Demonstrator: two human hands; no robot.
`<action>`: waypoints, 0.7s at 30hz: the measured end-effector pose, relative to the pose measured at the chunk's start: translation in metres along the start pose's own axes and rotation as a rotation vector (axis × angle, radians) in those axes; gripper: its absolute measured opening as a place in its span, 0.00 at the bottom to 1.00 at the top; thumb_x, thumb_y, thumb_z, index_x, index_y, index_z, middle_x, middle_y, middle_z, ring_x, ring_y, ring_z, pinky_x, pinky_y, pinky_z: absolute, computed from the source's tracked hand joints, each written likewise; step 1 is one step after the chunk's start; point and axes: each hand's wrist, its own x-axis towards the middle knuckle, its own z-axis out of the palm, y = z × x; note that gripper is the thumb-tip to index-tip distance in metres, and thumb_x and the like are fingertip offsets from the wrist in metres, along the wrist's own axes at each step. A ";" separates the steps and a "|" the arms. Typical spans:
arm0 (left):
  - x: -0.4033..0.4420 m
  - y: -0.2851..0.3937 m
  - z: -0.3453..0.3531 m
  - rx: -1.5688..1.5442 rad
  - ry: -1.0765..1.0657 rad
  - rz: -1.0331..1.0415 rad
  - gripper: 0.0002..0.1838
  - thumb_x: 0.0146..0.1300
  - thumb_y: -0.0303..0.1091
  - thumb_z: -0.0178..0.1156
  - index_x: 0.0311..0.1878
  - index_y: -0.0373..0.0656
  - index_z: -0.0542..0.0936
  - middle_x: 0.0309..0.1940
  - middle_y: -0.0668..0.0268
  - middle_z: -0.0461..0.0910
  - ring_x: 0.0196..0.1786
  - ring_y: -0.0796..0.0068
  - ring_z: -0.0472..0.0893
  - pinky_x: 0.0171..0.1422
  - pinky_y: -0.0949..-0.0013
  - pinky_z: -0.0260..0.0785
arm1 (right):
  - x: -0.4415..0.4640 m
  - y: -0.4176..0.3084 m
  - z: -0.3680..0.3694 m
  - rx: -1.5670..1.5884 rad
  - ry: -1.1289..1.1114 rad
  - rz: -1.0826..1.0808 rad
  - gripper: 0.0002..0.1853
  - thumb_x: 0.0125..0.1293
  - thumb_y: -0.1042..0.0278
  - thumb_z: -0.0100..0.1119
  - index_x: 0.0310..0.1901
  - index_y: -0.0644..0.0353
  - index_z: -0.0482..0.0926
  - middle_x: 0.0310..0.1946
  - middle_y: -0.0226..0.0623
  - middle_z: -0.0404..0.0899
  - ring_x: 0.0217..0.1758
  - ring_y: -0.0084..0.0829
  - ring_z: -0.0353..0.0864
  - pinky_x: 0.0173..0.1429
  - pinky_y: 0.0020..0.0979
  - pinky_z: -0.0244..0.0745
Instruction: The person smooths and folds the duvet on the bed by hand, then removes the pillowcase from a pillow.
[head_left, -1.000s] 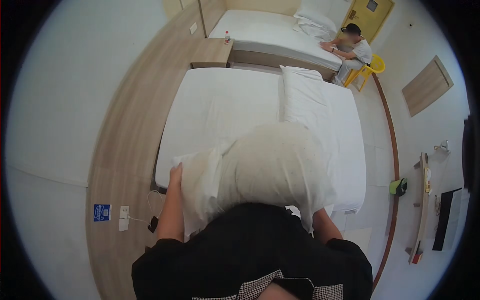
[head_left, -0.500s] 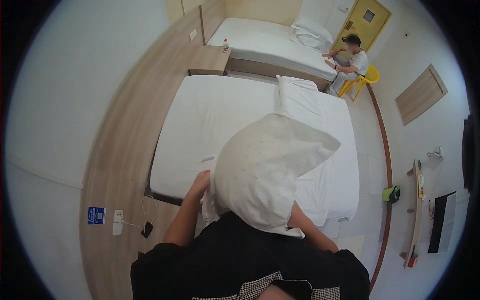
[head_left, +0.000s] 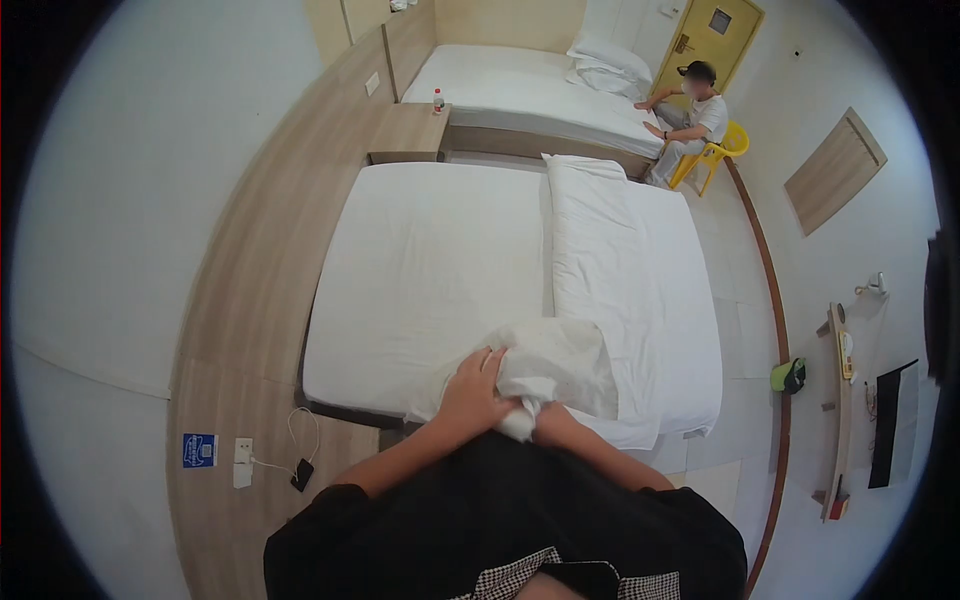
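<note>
A white pillow (head_left: pixel 570 355) in a dotted case lies low over the near edge of the white bed (head_left: pixel 400 270). My left hand (head_left: pixel 478 395) is on its near left side, fingers curled over the cloth. Close beside it, my right hand (head_left: pixel 549 424) is at the bunched end of the pillowcase, its fingers mostly hidden by the fabric. The two hands nearly meet in front of my dark shirt. A folded white quilt (head_left: pixel 592 225) runs across the bed just beyond the pillow.
Another bed (head_left: pixel 500 85) with stacked pillows (head_left: pixel 610 68) stands at the back. A person (head_left: pixel 705 115) sits there on a yellow chair (head_left: pixel 735 140). A nightstand (head_left: pixel 415 130) holds a bottle (head_left: pixel 438 101). At left, a phone (head_left: pixel 302 475) is on a cable; a green bin (head_left: pixel 786 376) stands right.
The pillow has dropped from upright in front of me to low over the bed edge. My left hand has moved right and inward, close to my right hand.
</note>
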 end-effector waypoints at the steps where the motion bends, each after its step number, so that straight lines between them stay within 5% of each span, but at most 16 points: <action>1: 0.003 -0.008 0.011 0.014 0.043 0.008 0.36 0.55 0.44 0.68 0.64 0.35 0.71 0.64 0.47 0.71 0.66 0.47 0.71 0.67 0.57 0.68 | 0.003 0.014 0.010 -0.112 -0.249 0.126 0.19 0.67 0.54 0.55 0.52 0.58 0.79 0.55 0.46 0.79 0.58 0.48 0.77 0.63 0.45 0.70; 2: 0.006 -0.022 0.022 -0.002 0.055 0.013 0.33 0.54 0.42 0.68 0.62 0.37 0.73 0.62 0.50 0.74 0.63 0.49 0.73 0.64 0.57 0.70 | 0.006 0.022 0.012 -0.229 -0.494 0.250 0.18 0.67 0.54 0.55 0.50 0.59 0.80 0.53 0.46 0.80 0.57 0.47 0.78 0.62 0.45 0.71; 5: 0.005 -0.061 0.023 -0.072 0.048 0.019 0.26 0.53 0.36 0.66 0.58 0.42 0.78 0.54 0.57 0.80 0.55 0.52 0.79 0.56 0.57 0.74 | 0.005 -0.016 -0.042 -0.126 -0.510 0.313 0.19 0.64 0.55 0.61 0.48 0.62 0.81 0.48 0.48 0.82 0.54 0.45 0.80 0.61 0.43 0.72; 8: -0.004 -0.077 -0.001 -0.160 -0.032 -0.029 0.22 0.54 0.32 0.63 0.55 0.47 0.81 0.46 0.58 0.84 0.49 0.53 0.82 0.51 0.57 0.75 | -0.017 -0.003 -0.061 0.230 0.174 0.034 0.23 0.58 0.61 0.70 0.53 0.59 0.78 0.50 0.46 0.80 0.53 0.46 0.80 0.59 0.43 0.74; 9: -0.010 -0.080 -0.006 -0.164 -0.039 -0.053 0.21 0.54 0.31 0.63 0.54 0.49 0.81 0.44 0.57 0.84 0.48 0.52 0.82 0.51 0.57 0.75 | -0.015 -0.007 -0.078 0.164 0.382 -0.013 0.36 0.50 0.61 0.77 0.62 0.57 0.72 0.62 0.49 0.72 0.65 0.49 0.70 0.70 0.45 0.64; 10: -0.014 -0.083 -0.010 -0.169 -0.045 -0.076 0.21 0.54 0.30 0.62 0.53 0.50 0.82 0.42 0.56 0.84 0.46 0.52 0.82 0.50 0.56 0.75 | -0.021 -0.013 -0.098 -0.256 0.412 0.023 0.47 0.47 0.56 0.78 0.69 0.54 0.65 0.72 0.49 0.59 0.76 0.54 0.54 0.77 0.55 0.49; 11: -0.018 -0.086 -0.014 -0.187 -0.056 -0.098 0.20 0.54 0.30 0.61 0.53 0.50 0.83 0.42 0.56 0.84 0.46 0.51 0.82 0.50 0.57 0.75 | -0.019 -0.007 -0.108 -0.284 0.372 0.124 0.56 0.42 0.54 0.81 0.74 0.51 0.59 0.76 0.48 0.51 0.79 0.55 0.46 0.79 0.59 0.38; 13: -0.025 -0.090 -0.017 -0.225 -0.080 -0.141 0.20 0.54 0.30 0.61 0.52 0.51 0.84 0.42 0.55 0.84 0.46 0.51 0.82 0.50 0.57 0.75 | -0.014 0.012 -0.112 -0.478 0.218 0.238 0.63 0.38 0.54 0.83 0.75 0.56 0.54 0.75 0.49 0.53 0.78 0.54 0.51 0.78 0.58 0.46; 16: -0.030 -0.099 -0.015 -0.187 -0.119 -0.155 0.21 0.54 0.29 0.60 0.54 0.53 0.84 0.44 0.55 0.84 0.47 0.52 0.83 0.51 0.57 0.75 | -0.001 0.068 -0.082 -0.308 0.159 0.121 0.64 0.40 0.55 0.82 0.76 0.61 0.50 0.70 0.49 0.62 0.73 0.53 0.60 0.74 0.58 0.55; 19: -0.032 -0.095 -0.014 -0.167 -0.111 -0.138 0.21 0.54 0.30 0.60 0.54 0.53 0.83 0.44 0.55 0.84 0.47 0.52 0.82 0.51 0.58 0.75 | 0.011 0.085 -0.056 0.030 0.335 0.214 0.62 0.44 0.54 0.79 0.77 0.59 0.48 0.63 0.49 0.70 0.64 0.47 0.70 0.66 0.60 0.64; 21: -0.032 -0.096 -0.014 -0.163 -0.077 -0.119 0.20 0.55 0.31 0.62 0.54 0.51 0.83 0.44 0.55 0.84 0.46 0.53 0.83 0.50 0.60 0.75 | 0.019 0.083 -0.065 -0.123 0.290 0.220 0.47 0.46 0.54 0.77 0.70 0.53 0.65 0.56 0.51 0.73 0.58 0.49 0.72 0.62 0.52 0.69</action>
